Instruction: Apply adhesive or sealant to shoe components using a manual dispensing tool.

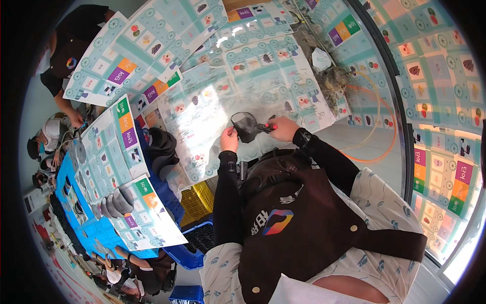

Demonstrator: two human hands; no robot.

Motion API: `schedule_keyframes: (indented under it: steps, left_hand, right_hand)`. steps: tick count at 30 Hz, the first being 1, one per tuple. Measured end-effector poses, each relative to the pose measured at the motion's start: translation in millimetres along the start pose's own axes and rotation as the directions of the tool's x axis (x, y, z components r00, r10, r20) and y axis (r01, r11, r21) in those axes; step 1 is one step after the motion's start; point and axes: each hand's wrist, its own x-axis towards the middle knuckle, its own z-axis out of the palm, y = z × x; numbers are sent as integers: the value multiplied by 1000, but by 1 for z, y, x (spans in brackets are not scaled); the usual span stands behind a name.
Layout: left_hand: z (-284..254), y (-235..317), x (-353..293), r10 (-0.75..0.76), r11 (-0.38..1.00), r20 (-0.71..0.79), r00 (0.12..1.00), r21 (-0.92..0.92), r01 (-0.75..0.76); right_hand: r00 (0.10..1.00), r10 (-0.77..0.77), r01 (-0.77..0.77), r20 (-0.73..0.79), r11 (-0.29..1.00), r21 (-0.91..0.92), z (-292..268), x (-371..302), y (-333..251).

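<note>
A dark grey, cupped piece [246, 130] with a thin black looped rim is held up over the patterned work surface. My left hand [229, 139] pinches its left edge between thumb and fingers. In my right hand [283, 128] is a small black-and-red hand tool [267, 127], its front end touching or very near the right side of the piece. The tool's exact kind cannot be made out. Beneath both hands, the sheet-covered table [202, 116] is smudged with grey dust.
Stacked dark curved pieces [162, 144] stand at the left in a blue bin, near a yellow crate [197, 202] and a blue basket [195, 253]. Grey cupped pieces [116, 203] lie on another table. Covered panels rise around me. An orange hose [390, 129] loops at right. Other people work at left.
</note>
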Motion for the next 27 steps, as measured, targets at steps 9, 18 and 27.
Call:
schedule_keyframes:
  steps: [9, 18, 27]
  left_hand:
    - [8, 17, -7, -47, 999, 9, 999, -21, 47]
    - [6, 14, -6, -32, 999, 51, 998, -38, 34]
    - [19, 26, -12, 29, 999, 8, 1000, 14, -29]
  right_hand:
    - [1000, -24, 23, 5, 998, 50, 4, 8, 12]
    - [994, -4, 3, 111, 1000, 6, 4, 1, 8]
    - [991, 119, -120, -59, 993, -8, 4, -5, 10]
